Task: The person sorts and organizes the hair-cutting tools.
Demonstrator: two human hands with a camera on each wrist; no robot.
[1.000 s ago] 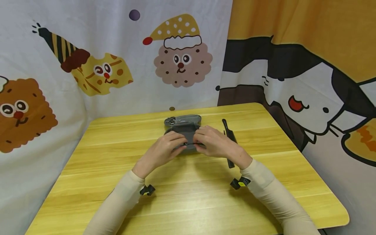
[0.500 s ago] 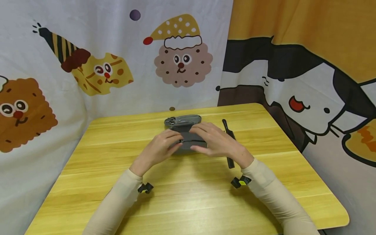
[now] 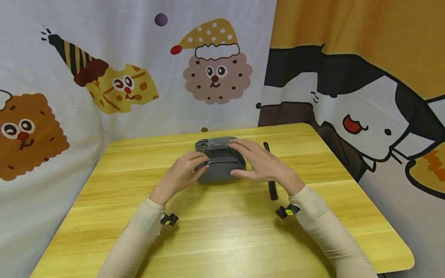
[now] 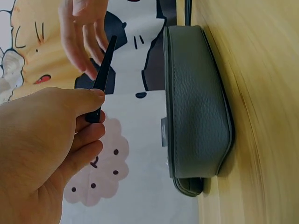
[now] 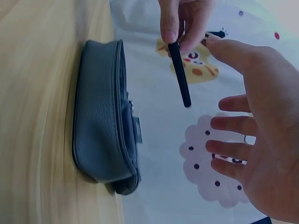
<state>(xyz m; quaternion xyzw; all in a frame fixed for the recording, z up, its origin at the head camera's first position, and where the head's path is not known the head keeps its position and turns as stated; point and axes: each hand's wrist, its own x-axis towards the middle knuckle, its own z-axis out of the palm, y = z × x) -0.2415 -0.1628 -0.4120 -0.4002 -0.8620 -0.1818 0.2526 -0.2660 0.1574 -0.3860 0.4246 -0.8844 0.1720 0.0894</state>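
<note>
A grey leather-like case (image 3: 219,174) stands on the table with its top open; the right wrist view shows part of its inside. My left hand (image 3: 181,174) pinches a slim black stick (image 3: 224,162) by one end between thumb and fingers, holding it above the near side of the case. In the left wrist view the stick (image 4: 106,67) points away towards my other hand. My right hand (image 3: 265,166) hovers by the right side of the case, fingers spread and thumb apart, holding nothing. The stick's exact kind cannot be told.
Several small metallic pieces (image 3: 204,143) show at the back left of the case. A long black comb-like item (image 3: 272,191) lies on the wooden table (image 3: 215,239) to the right, partly behind my right hand. A printed curtain (image 3: 132,31) hangs behind the table.
My right hand has let go of the stick's right end, opened and drawn away to the right. My left hand has shifted slightly left and up, carrying the stick.
</note>
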